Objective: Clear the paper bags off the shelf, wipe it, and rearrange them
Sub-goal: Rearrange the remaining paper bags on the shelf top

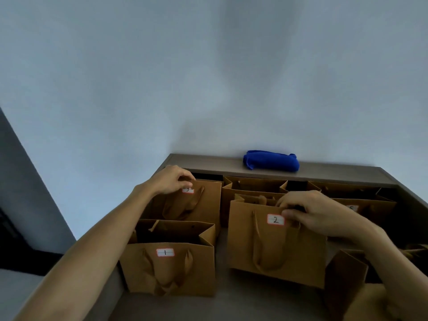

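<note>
left hand pinching rim of brown paper bag labelled 3 | right hand pinching brown paper bag labelled 2, both below folded blue cloth lying idle on grey shelf top | stage unclear: clearing or rearranging

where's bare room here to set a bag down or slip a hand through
Bare top ledge on both sides of the blue cloth. Bare strip of surface between bag 1 and bag 2, widening toward the near edge. Crowded: the back rows behind them, where the bags stand close together.
</note>
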Demonstrator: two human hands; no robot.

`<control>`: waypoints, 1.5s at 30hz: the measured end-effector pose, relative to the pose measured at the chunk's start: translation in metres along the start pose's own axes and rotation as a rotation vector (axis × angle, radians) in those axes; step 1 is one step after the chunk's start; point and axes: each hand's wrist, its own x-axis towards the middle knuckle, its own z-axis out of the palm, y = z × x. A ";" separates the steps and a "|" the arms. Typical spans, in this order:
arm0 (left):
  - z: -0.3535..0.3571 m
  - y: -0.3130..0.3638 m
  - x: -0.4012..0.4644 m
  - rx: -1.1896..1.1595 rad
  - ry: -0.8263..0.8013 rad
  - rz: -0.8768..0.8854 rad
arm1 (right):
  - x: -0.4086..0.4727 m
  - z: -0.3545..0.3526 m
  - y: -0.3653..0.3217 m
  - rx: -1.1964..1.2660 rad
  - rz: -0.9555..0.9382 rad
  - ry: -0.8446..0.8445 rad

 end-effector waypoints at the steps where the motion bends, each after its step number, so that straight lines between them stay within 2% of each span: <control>1: -0.001 0.000 -0.002 -0.003 0.014 0.001 | -0.001 -0.009 -0.001 -0.005 -0.005 0.020; 7: -0.010 -0.010 -0.021 -0.055 0.024 -0.016 | -0.005 -0.054 -0.019 0.048 -0.052 0.257; 11: -0.011 -0.020 -0.035 -0.093 0.093 -0.051 | 0.015 -0.060 -0.033 0.092 -0.059 0.409; 15: -0.011 -0.024 -0.054 -0.105 0.197 -0.042 | 0.049 -0.049 -0.056 0.113 -0.107 0.404; 18: -0.012 -0.022 -0.067 -0.084 0.297 -0.025 | 0.075 -0.039 -0.070 0.073 -0.137 0.345; 21: -0.015 -0.012 -0.085 -0.106 0.405 -0.079 | 0.093 -0.035 -0.079 0.045 -0.157 0.275; 23: -0.015 -0.003 -0.103 -0.132 0.428 -0.065 | 0.102 -0.031 -0.083 0.026 -0.179 0.249; 25: -0.015 0.005 -0.124 -0.176 0.375 -0.028 | 0.109 -0.025 -0.087 0.022 -0.196 0.232; 30: -0.003 0.024 -0.158 -0.198 0.113 0.118 | 0.123 -0.009 -0.101 0.048 -0.230 0.188; 36: 0.014 0.034 -0.174 -0.158 -0.184 0.114 | 0.131 0.007 -0.120 0.082 -0.257 0.131; 45: 0.009 0.043 -0.198 -0.234 -0.225 0.101 | 0.125 0.039 -0.143 0.155 -0.376 0.149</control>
